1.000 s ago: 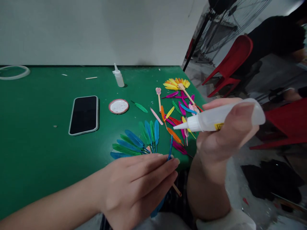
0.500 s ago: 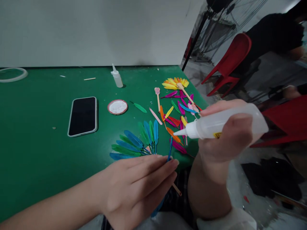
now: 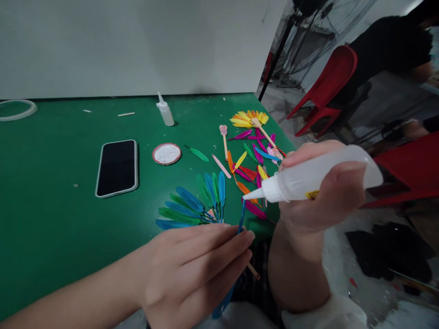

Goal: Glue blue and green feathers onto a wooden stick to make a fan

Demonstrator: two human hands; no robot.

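Observation:
My left hand point(image 3: 195, 269) pinches a blue feather point(image 3: 242, 215), its quill pointing up and its vane hanging below the fingers. Under that hand lies a fan of blue and green feathers point(image 3: 190, 205); a wooden stick end point(image 3: 254, 271) pokes out on the other side of the fingers. Whether the left hand also grips the stick is hidden. My right hand point(image 3: 305, 217) is wrapped round a translucent glue bottle point(image 3: 322, 171), tilted sideways. The bottle's narrow nozzle tip meets the top of the quill.
On the green table point(image 3: 51, 237) lie a phone point(image 3: 117, 168), a round white lid point(image 3: 166, 154), a small dropper bottle point(image 3: 165, 113), several loose feathers point(image 3: 254, 209) and a yellow feather fan point(image 3: 248, 119). A person in black sits beyond a red chair point(image 3: 338, 73).
My right hand has brought the glue bottle slightly down and left, its nozzle now at the quill's tip. My left hand has stayed nearly still.

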